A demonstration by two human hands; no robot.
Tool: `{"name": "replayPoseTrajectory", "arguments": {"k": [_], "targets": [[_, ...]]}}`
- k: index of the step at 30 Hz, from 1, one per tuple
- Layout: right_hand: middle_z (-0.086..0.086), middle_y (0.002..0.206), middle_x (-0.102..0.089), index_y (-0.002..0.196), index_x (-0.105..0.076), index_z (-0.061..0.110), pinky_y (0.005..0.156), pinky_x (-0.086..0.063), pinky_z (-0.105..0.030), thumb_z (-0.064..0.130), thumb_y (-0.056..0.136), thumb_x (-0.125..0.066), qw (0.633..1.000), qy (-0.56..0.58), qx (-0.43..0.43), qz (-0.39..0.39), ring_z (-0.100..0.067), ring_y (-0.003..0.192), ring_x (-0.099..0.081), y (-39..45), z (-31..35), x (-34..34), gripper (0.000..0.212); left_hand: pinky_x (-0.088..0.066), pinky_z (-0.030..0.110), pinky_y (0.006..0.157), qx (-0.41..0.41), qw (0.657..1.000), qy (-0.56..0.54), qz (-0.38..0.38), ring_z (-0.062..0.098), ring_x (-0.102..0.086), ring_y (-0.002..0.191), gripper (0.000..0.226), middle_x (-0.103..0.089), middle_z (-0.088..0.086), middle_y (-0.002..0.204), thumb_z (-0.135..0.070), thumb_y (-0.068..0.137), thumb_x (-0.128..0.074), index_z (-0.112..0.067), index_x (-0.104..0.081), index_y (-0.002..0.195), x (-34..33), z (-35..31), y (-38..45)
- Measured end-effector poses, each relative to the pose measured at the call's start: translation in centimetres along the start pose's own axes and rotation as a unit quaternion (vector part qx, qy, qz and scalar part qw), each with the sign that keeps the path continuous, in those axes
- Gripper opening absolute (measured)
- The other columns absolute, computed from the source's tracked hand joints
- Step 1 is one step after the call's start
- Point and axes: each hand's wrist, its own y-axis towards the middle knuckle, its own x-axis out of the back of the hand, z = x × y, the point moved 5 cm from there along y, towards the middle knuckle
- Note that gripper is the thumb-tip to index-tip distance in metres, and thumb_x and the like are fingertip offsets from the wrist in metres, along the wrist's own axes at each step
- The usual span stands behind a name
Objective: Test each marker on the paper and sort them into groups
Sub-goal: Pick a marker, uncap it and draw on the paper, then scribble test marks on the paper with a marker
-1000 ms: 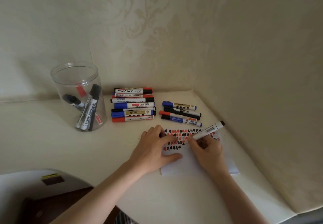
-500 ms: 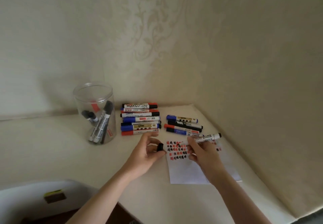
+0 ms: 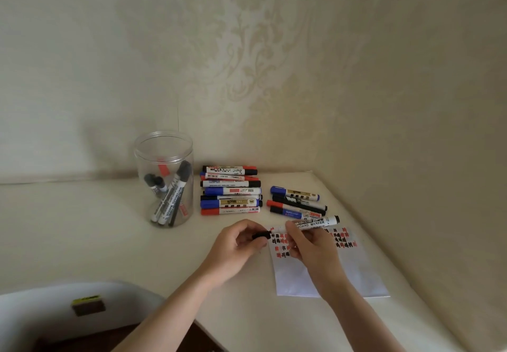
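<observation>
My right hand grips a white whiteboard marker with a black end, lying almost level above the paper. My left hand pinches its black cap just left of the marker's tip. Beneath both lies a white paper sheet covered at the top with red and black test marks. Behind it, a left group of several markers lies stacked in a row. A smaller right group has several markers. A clear plastic jar at the left holds several more markers.
The cream table sits in a corner, with walls behind and to the right. A white chair back with a dark label is at the lower left, close to the table's front edge.
My left hand lifted off the paper and now holds the cap. My right hand stopped writing and raised the marker level toward the cap. The camera view tilted up.
</observation>
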Motion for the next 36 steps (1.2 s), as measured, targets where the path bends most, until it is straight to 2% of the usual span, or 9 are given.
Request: {"name": "replayPoseTrajectory", "arguments": {"k": [4,9,18,23,25,28,32,34,36], "targets": [[-0.008,0.065,-0.067,0.078,-0.069,0.004,0.069,-0.052,-0.033,0.026,0.09,-0.068,1.0,0.011,-0.01,-0.009,-0.017,0.059,-0.058,0.2,-0.1,0.3,0.025,-0.055,0.024,0.085,0.004,1.0,-0.018,-0.01,0.013,-0.07,0.094,0.013,-0.074,-0.002,0.096,-0.007,0.087,-0.07,-0.014,-0.07,0.098,0.1,-0.2,0.0],[-0.003,0.065,-0.073,0.073,-0.073,0.008,0.055,-0.047,-0.012,0.026,0.086,-0.072,0.999,-0.04,-0.006,0.01,-0.006,0.055,-0.064,-0.3,-0.2,-1.0,0.023,-0.053,0.02,0.083,0.002,1.0,-0.014,-0.011,0.012,-0.07,0.092,0.014,-0.075,-0.002,0.093,-0.004,0.086,-0.071,-0.016,-0.071,0.095,0.1,-0.1,0.0],[0.0,0.063,-0.071,0.076,-0.072,0.006,0.051,-0.043,-0.006,0.031,0.085,-0.073,0.998,-0.048,-0.039,0.002,0.0,0.051,-0.061,0.0,-1.0,-1.9,0.027,-0.056,0.024,0.081,0.011,0.999,-0.025,-0.038,0.018,-0.071,0.084,0.014,-0.075,0.002,0.086,0.001,0.082,-0.074,-0.011,-0.072,0.089,0.4,0.4,0.1],[0.003,0.063,-0.068,0.079,-0.071,0.007,0.051,-0.042,-0.006,0.034,0.085,-0.073,0.998,-0.034,-0.059,0.017,0.002,0.052,-0.061,0.0,-1.2,-2.1,0.028,-0.057,0.028,0.084,0.014,0.999,-0.014,-0.046,0.017,-0.071,0.086,0.014,-0.075,0.002,0.087,-0.001,0.081,-0.075,-0.013,-0.072,0.088,0.5,0.2,0.0],[0.0,0.066,-0.068,0.079,-0.07,0.007,0.06,-0.046,-0.012,0.036,0.083,-0.074,0.996,-0.015,-0.077,0.034,-0.004,0.057,-0.062,-0.2,-0.9,-2.1,0.03,-0.056,0.027,0.083,0.011,0.999,-0.009,-0.042,0.016,-0.071,0.087,0.015,-0.075,0.001,0.087,-0.001,0.081,-0.075,-0.014,-0.071,0.087,0.4,-0.2,-0.1],[-0.01,0.075,-0.068,0.082,-0.073,0.005,0.07,-0.049,-0.03,0.039,0.075,-0.079,0.987,0.058,-0.115,0.097,-0.017,0.067,-0.062,-0.8,-0.8,-1.7,0.035,-0.055,0.026,0.082,-0.009,1.0,0.014,-0.01,0.014,-0.07,0.088,0.014,-0.074,-0.001,0.089,-0.002,0.083,-0.074,-0.015,-0.071,0.088,0.2,-1.4,-0.4],[-0.011,0.089,-0.071,0.096,-0.076,0.006,0.068,-0.054,-0.028,0.027,0.081,-0.073,0.973,0.17,-0.11,0.107,-0.02,0.078,-0.065,-1.1,0.6,1.6,0.025,-0.053,0.02,0.084,-0.065,0.994,0.083,0.011,0.008,-0.068,0.091,0.019,-0.073,-0.006,0.095,-0.002,0.084,-0.072,-0.017,-0.072,0.095,2.0,-4.0,0.1],[-0.004,0.09,-0.074,0.09,-0.078,0.016,0.071,-0.057,-0.023,0.023,0.083,-0.073,0.995,0.03,-0.027,0.096,-0.019,0.081,-0.068,-0.8,1.6,2.7,0.012,-0.052,0.017,0.083,-0.085,0.989,0.125,0.006,0.005,-0.068,0.091,0.018,-0.073,-0.008,0.096,-0.004,0.085,-0.072,-0.016,-0.072,0.097,3.0,-4.8,0.4],[0.012,0.085,-0.075,0.09,-0.076,0.03,0.072,-0.056,-0.02,0.027,0.085,-0.073,0.974,-0.191,0.083,0.092,-0.012,0.081,-0.07,-0.8,2.6,2.2,0.007,-0.053,0.018,0.084,-0.107,0.98,0.167,0.003,0.005,-0.068,0.092,0.018,-0.072,-0.01,0.097,-0.008,0.084,-0.073,-0.018,-0.072,0.099,3.3,-5.2,0.8]]}}
